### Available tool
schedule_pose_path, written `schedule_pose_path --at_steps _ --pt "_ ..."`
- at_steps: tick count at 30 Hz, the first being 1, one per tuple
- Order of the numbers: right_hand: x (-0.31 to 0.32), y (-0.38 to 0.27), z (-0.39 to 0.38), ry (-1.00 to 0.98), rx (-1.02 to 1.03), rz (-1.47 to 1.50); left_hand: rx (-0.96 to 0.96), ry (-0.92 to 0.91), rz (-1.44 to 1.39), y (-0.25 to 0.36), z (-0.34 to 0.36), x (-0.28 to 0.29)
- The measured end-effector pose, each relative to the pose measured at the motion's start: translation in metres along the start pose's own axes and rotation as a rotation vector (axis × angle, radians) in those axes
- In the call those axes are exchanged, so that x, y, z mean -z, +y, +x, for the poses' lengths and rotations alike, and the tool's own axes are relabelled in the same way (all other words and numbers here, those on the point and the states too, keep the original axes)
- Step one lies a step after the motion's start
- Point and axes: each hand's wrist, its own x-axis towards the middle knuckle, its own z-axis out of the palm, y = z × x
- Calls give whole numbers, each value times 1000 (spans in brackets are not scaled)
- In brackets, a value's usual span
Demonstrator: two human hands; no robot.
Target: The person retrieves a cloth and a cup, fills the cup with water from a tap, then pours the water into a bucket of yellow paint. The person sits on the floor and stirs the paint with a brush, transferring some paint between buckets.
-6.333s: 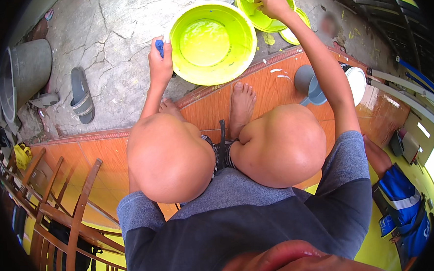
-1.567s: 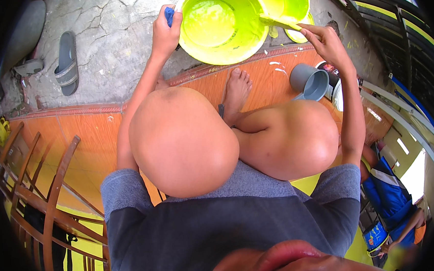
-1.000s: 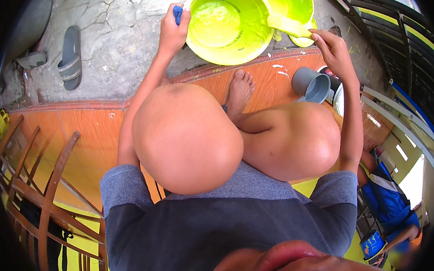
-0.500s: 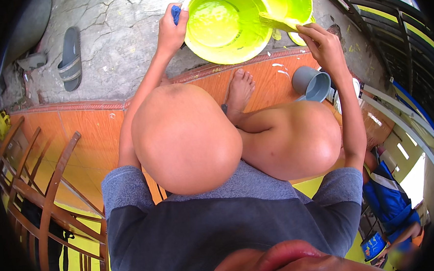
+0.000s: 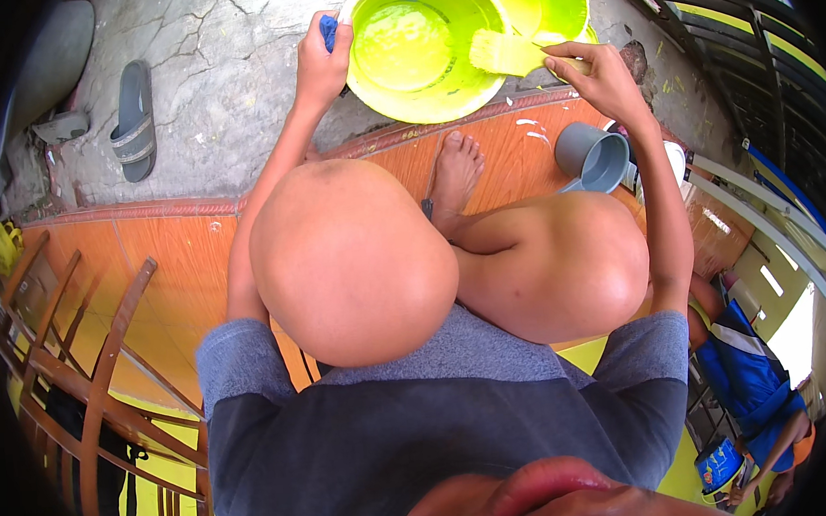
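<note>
- Paint everywhere: the big yellow-green bucket sits on the cracked concrete just past your bare foot, and it is the anchor for everything here.
- Your left hand is clamped on the bucket's left rim, fingers curled tight over the edge, with a bit of blue cloth pinched between palm and rim.
- Your right hand is at the bucket's right side, fingers wrapped closed around the handle of a paintbrush.
- The brush's bristles, loaded with the same yellow-green paint, lie over the bucket's right rim, pointing in toward the paint pool.
- Behind the bucket and to its right, a second yellow-green tub stands touching or nearly touching it; you cannot tell which from here.
- Nearer you than the bucket and to its right, a grey mug-like scoop lies on the orange tiled step, mouth tipped sideways.
- Well left of the bucket, a grey sandal lies on the concrete.
- Your knees are bent up on the near side of the bucket.
- Far to the near left of the bucket, brown wooden chair frames stand on the step.
</note>
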Motion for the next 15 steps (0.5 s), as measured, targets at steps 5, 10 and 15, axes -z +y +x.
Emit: schedule_pose_path --at_steps 5,10,15 --pt "-1 -1 5 32 48 -164 -27 16 72 5 -3 2" --pt "16 3 -8 -18 -61 -174 -50 39 48 4 -1 1" --pt "30 17 -25 30 -82 -171 -55 63 25 -1 -1 0"
